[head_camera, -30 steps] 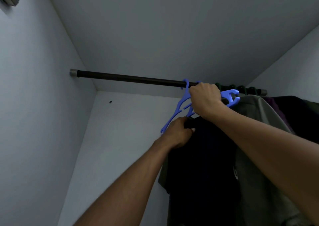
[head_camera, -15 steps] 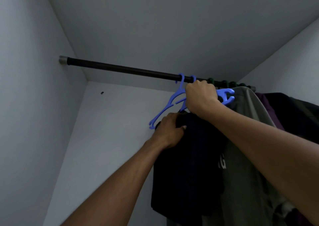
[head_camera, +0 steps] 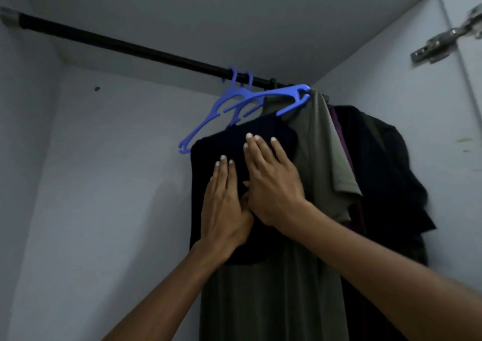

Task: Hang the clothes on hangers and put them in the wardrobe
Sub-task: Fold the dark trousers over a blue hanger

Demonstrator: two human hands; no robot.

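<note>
Pale wardrobe interior (head_camera: 109, 210), dark rail (head_camera: 130, 46) across the top. Two blue hangers (head_camera: 234, 100) hooked on the rail; dark garment (head_camera: 216, 153) hangs there beside an olive shirt (head_camera: 320, 142). Left hand (head_camera: 224, 210) and right hand (head_camera: 273, 184) lie flat on the dark garment, fingers straight, gripping nothing.

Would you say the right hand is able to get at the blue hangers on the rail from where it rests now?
Probably yes: the right hand lies flat on the dark garment, just below the blue hangers, with nothing between.
</note>
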